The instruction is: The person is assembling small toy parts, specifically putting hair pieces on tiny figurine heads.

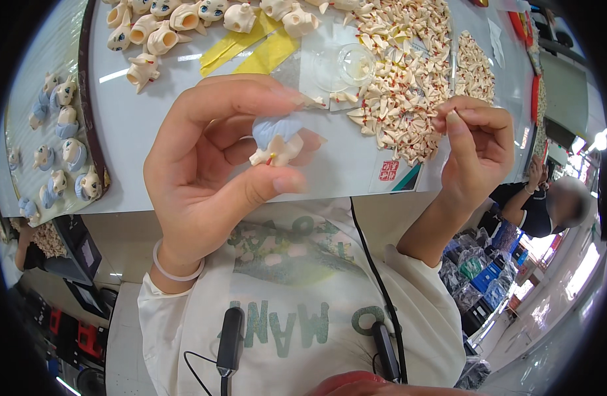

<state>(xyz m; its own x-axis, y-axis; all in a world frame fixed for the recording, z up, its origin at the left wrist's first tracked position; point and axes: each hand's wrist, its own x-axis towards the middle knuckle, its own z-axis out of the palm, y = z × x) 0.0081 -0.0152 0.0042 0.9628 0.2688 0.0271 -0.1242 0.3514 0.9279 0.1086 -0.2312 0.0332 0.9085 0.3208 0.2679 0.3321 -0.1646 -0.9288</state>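
While left grip pinches doll piece, blue end opposite thumb; right grip unclear.

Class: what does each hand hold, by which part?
Left hand: blue-and-cream figure piece, by its cream end, at the thumb. Right hand: cannot be told.

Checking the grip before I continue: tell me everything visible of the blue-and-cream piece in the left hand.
The blue-and-cream piece is small, with a rounded pale blue upper part, a pointed cream part below and a tiny red-and-yellow spot. It looks like plastic. The left hand holds it off the table, between thumb and fingers; finer detail is unclear.
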